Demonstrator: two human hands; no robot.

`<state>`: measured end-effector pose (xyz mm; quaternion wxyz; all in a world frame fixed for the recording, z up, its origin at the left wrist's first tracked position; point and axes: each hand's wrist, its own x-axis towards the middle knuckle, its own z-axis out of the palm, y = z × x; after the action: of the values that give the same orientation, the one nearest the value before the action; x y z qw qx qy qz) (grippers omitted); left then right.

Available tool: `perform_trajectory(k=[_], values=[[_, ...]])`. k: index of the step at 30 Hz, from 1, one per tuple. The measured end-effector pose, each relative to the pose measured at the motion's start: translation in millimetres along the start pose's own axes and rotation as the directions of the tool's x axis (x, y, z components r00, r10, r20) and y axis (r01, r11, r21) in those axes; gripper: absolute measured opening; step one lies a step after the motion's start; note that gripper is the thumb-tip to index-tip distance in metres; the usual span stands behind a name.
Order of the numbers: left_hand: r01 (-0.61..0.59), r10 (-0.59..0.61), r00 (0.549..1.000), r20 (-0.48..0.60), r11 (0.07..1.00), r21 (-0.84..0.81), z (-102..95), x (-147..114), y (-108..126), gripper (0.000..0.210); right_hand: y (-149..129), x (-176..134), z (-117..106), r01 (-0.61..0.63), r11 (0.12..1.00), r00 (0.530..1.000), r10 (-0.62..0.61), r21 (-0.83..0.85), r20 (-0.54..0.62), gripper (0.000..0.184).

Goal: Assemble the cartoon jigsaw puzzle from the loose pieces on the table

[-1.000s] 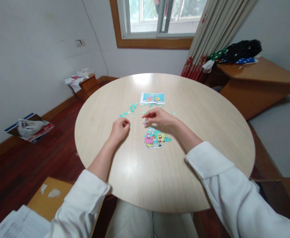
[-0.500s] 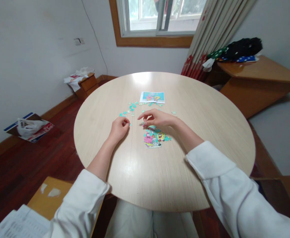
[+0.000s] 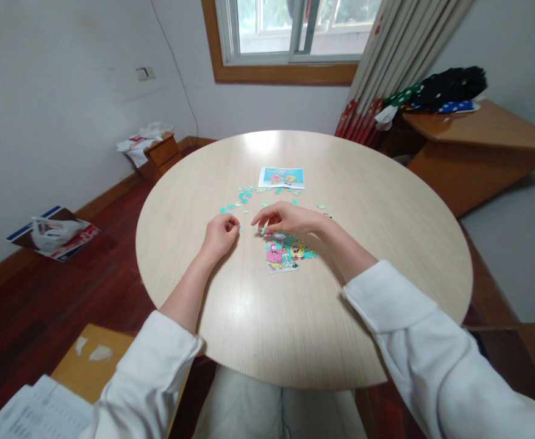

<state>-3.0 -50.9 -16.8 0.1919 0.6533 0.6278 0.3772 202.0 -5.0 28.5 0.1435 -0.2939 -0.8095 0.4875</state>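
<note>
A partly joined cartoon jigsaw puzzle (image 3: 290, 253), with a pink figure and a yellow figure on teal, lies on the round table. My left hand (image 3: 222, 235) rests left of it, thumb and fingertips pinched on a small teal puzzle piece that just shows at their tips. Over the puzzle's upper edge is my right hand (image 3: 288, 217), its index finger stretched out to the left. Its thumb and other fingers close on a small puzzle piece (image 3: 263, 231) at the upper left corner. The palm hides part of the upper edge.
Loose puzzle pieces (image 3: 245, 195) lie scattered beyond my hands, below a printed reference picture (image 3: 282, 177). The round table (image 3: 267, 329) has its near edge at my lap. A wooden desk with cloths (image 3: 450, 91) is at right, and a wooden stool with papers (image 3: 88, 360) at lower left.
My right hand has shifted slightly to the left, and its index finger has lowered a little toward the puzzle's upper left corner. My left hand stays in place.
</note>
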Motion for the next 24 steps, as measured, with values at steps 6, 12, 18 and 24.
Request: perform_trajectory(k=[6, 12, 18, 24], values=[[-0.007, 0.007, 1.0, 0.004, 1.0, 0.012, 0.7, 1.3, -3.2, 0.009, 3.3, 0.5, 2.1, -0.009, 0.993, 1.0, 0.01, 0.12, -0.007, 0.058], [-0.027, 0.027, 1.0, 0.003, 0.999, 0.017, 1.3, 2.1, -4.9, 0.009, 4.2, 1.7, 3.0, -0.038, 0.994, 0.999, 0.042, 0.099, -0.035, 0.075], [-0.029, 0.029, 1.0, 0.0, 1.0, 0.009, 1.9, 2.2, -5.6, 0.009, 7.7, 3.5, 2.9, -0.023, 0.998, 0.999, 0.025, 0.06, -0.031, 0.076], [-0.019, 0.018, 1.0, 0.008, 1.0, 0.022, 0.6, 1.6, -4.6, 0.01, 5.8, 1.5, 1.0, 0.014, 1.0, 0.999, -0.014, -0.001, 0.048, 0.054]])
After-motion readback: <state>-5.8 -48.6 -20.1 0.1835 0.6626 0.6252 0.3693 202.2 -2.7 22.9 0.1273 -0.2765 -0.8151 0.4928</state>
